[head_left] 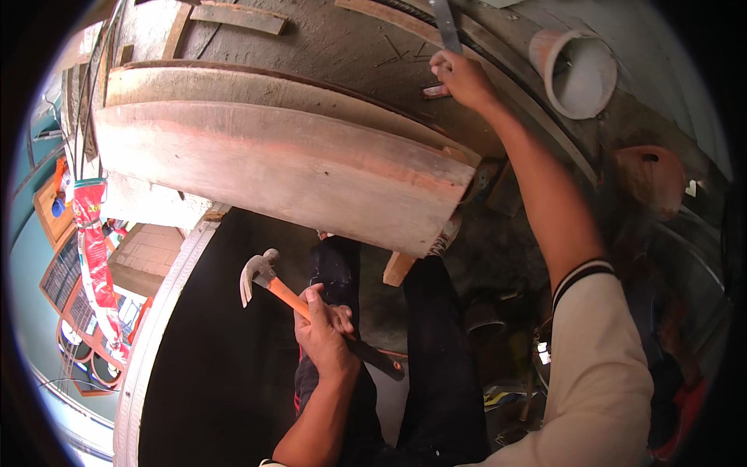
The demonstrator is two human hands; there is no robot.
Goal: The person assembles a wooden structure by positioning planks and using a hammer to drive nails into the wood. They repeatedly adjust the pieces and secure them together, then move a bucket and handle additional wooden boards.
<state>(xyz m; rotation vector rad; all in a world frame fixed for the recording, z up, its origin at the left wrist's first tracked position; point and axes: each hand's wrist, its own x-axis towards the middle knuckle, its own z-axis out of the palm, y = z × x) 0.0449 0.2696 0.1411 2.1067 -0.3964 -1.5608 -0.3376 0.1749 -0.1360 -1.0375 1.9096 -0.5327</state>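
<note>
My left hand (325, 335) is closed around the handle of a claw hammer (289, 296). The hammer's metal head points up and to the left, over my legs, and its dark grip end sticks out below the hand. At the upper right my right arm reaches far forward, and my right hand (464, 78) is closed on a flat grey metal blade-like tool (447, 26). A small reddish end shows below those fingers; the tool's exact kind cannot be made out. Between me and the far surface stands a wide wooden board (288, 167), apart from both hands.
Loose wood strips (241, 17) and nails (395, 48) lie on the rough grey surface beyond the board. A dusty bucket (580, 74) stands at the upper right, near a reddish-brown container (652, 179). A wood block (398, 268) juts out under the board. Framed items hang at left.
</note>
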